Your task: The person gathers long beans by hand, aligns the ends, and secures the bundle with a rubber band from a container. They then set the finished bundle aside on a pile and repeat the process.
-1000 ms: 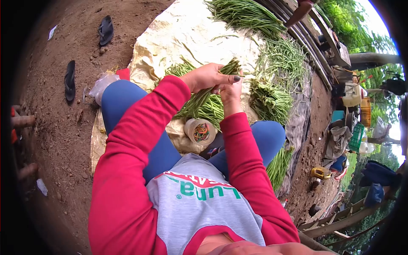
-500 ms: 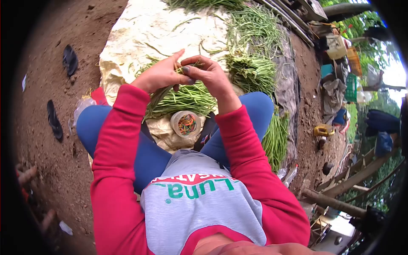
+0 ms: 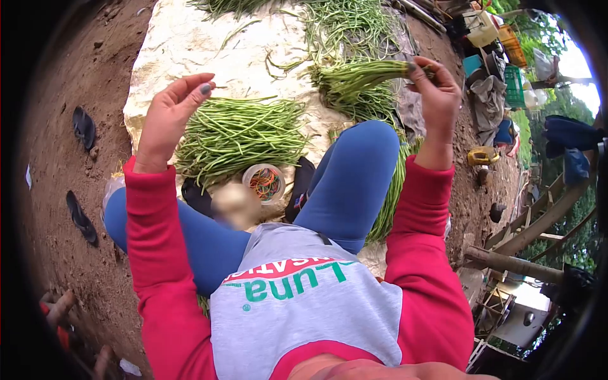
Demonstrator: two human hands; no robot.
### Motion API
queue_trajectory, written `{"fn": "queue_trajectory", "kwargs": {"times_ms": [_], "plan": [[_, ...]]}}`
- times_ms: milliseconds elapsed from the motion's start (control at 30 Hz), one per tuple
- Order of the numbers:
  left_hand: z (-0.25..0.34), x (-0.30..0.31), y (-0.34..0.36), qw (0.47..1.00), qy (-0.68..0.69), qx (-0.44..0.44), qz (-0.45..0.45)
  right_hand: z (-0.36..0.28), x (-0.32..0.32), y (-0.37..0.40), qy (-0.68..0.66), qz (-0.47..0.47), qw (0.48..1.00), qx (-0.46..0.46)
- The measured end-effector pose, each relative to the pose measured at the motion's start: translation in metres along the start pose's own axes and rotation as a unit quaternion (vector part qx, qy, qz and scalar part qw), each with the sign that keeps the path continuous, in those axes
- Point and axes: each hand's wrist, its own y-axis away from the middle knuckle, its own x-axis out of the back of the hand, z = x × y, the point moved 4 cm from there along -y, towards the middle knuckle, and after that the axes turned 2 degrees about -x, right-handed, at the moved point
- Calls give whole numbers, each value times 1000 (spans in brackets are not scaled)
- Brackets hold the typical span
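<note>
My right hand [image 3: 437, 88] is closed around one end of a bunch of green string beans [image 3: 367, 75]. The bunch stretches leftward from it, its far end over the pile of bundled string beans [image 3: 364, 104] beside my raised knee. On the left, my left hand [image 3: 168, 114] is lifted above the sheet with fingers bent, thumb and fingertips slightly apart, and no object visible between them. Nearest to it is a loose heap of string beans [image 3: 244, 136] in front of me. A clear round tub [image 3: 265, 183] of coloured rubber bands stands between my legs.
A pale sheet [image 3: 168, 54] lies on the dirt ground. More string beans [image 3: 354, 28] are spread at its far side. Two dark slippers [image 3: 83, 126] lie at left. To the right are a yellow jug [image 3: 482, 156], a green crate [image 3: 513, 87] and wooden poles [image 3: 519, 263].
My hands have parted. The right has swung right with the bunch of string beans; the left has moved left, away from the bunch. The loose heap is now in plain view.
</note>
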Motion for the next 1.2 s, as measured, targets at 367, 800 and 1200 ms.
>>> {"fn": "queue_trajectory", "kwargs": {"times_ms": [367,800,1200], "plan": [[25,58,8,979,-78,-73,173,149,-113,-20,526,-236,817,-12],[35,82,5,966,-125,-74,212,243,-367,94,441,-532,723,-5],[67,85,0,953,-176,-62,239,259,-384,86,339,-534,775,-14]]}}
